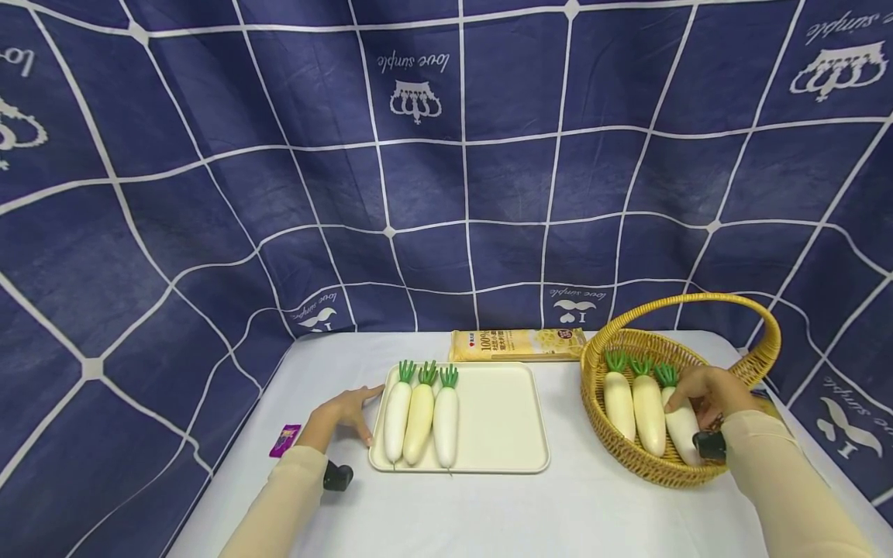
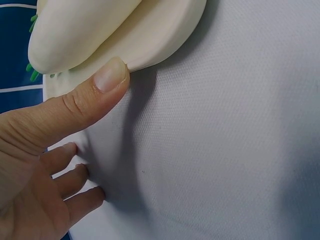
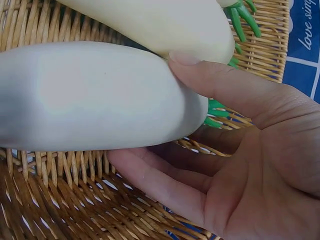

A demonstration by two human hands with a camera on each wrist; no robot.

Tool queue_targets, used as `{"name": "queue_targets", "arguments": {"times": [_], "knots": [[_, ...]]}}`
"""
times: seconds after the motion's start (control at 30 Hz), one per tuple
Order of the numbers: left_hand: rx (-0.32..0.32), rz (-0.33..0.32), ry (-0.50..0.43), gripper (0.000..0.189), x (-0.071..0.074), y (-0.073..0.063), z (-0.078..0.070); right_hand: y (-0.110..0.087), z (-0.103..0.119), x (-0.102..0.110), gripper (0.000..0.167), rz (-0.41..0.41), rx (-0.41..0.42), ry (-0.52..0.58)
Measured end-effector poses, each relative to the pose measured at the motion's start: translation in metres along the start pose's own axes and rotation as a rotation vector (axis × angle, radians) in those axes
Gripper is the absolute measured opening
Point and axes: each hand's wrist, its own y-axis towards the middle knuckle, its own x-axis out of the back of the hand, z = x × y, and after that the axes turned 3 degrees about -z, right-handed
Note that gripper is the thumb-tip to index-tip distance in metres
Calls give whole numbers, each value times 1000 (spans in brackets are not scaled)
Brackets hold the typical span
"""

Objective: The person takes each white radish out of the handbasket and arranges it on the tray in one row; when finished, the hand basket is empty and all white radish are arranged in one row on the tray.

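My right hand (image 1: 708, 389) is inside the wicker basket (image 1: 595, 403). It holds a white radish (image 3: 100, 95) near its leafy end, thumb along one side and fingers curled under the other. Two more radishes lie to its left in the basket, one white (image 1: 618, 404) and one cream (image 1: 649, 416). At the left rim of a cream tray (image 1: 497, 418) is my left hand (image 1: 346, 411), its thumb touching the edge and its fingers spread, loosely bent, on the tablecloth. Several green-topped radishes (image 1: 446, 426) lie side by side on the tray's left part.
A yellow food package (image 1: 516, 346) lies behind the tray, near the basket. Left of the left hand is a small purple packet (image 1: 284, 440). The basket's tall arched handle (image 1: 691, 298) rises above its rim. Blue checked cloth (image 1: 432, 178) hangs behind the table.
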Motion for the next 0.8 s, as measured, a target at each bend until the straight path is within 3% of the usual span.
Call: {"name": "queue_targets", "arguments": {"times": [0.3, 0.4, 0.8], "knots": [[0, -3, 0, 109, 0, 0, -1, 1, -1, 0, 94, 15, -10, 27], [7, -1, 0, 110, 0, -1, 0, 1, -1, 0, 100, 27, -11, 24], [10, -6, 1, 110, -1, -1, 0, -2, 1, -5, 68, 27, 11, 40]]}}
